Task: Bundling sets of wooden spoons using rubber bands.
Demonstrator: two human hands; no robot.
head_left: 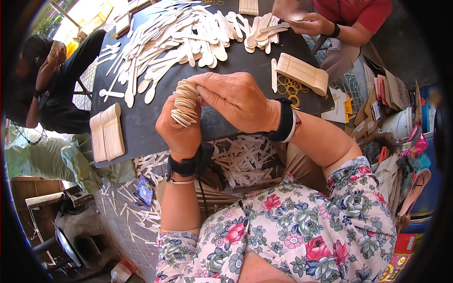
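Note:
Above the near edge of the dark table, my left hand is closed round a bundle of wooden spoons, their rounded ends stacked and facing up. My right hand comes in from the right, thumb and fingers pinched together at the bundle's upper edge. Exactly what that pinch grips is partly hidden by the fingers. Beyond both hands spreads a large loose heap of pale wooden spoons. Several rubber bands lie to the right, next to a tidy spoon bundle.
Another bundle of spoons rests at the table's left corner. Scattered spoons cover the area below the near edge. A person in red works at the far right; another in dark clothes sits at left. Cardboard stands at right.

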